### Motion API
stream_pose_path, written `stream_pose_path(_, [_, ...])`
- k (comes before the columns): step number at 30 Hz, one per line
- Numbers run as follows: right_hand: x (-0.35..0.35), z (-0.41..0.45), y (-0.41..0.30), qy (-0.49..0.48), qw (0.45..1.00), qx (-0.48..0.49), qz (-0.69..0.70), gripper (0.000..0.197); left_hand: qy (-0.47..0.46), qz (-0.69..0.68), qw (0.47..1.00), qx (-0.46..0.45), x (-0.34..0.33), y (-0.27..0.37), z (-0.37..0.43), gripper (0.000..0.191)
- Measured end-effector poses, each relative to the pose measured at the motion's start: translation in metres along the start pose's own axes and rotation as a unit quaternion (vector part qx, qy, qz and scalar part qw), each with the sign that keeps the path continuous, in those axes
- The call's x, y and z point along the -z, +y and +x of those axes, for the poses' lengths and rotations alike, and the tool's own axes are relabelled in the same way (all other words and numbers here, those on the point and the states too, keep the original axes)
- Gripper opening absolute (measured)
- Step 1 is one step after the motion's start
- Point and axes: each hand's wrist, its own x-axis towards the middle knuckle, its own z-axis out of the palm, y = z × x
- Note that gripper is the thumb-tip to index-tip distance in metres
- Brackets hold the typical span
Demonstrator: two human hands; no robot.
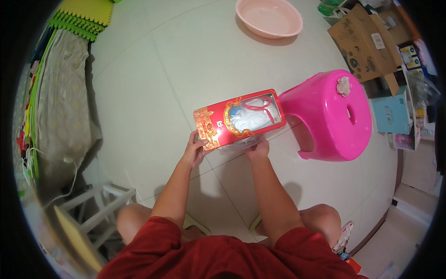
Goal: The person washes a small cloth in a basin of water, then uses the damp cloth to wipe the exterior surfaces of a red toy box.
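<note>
Both hands hold up a red and gold gift box (223, 132) above the tiled floor. Through its window show clear plastic wrapping (249, 120) and a red cord (259, 104); what the wrapping encloses is unclear. My left hand (195, 149) grips the box's gold left end, its thumb on the front face. Under the lower right edge is my right hand (258, 149), its fingers mostly hidden by the box and by crumpled clear plastic (237, 146) along that edge. A pink plastic stool (324, 115) stands just right of the box.
A crumpled whitish wad (343, 86) lies on the stool seat. Farther off, a pale pink basin (270, 17) sits on the floor. Cardboard boxes (366, 45) and a light blue box (391, 113) crowd the right side. Foam mats (82, 15) and a covered bundle (62, 104) line the left.
</note>
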Motion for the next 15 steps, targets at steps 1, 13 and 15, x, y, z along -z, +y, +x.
stream_pose_path(1, [-0.006,-0.006,-0.001,0.063,0.996,0.0,-0.057,0.036,-0.006,0.001,1.0,0.001,-0.001,0.001,-0.001,0.071])
stream_pose_path(13, [-0.137,-0.129,-0.163,-0.081,0.542,0.472,-0.69,0.014,0.09,0.035,0.995,0.023,-0.014,0.038,-0.018,0.064])
stream_pose_path(15, [-0.158,-0.13,-0.208,0.014,0.497,0.603,-0.624,0.015,0.144,0.018,0.989,-0.009,-0.01,0.04,-0.014,0.062])
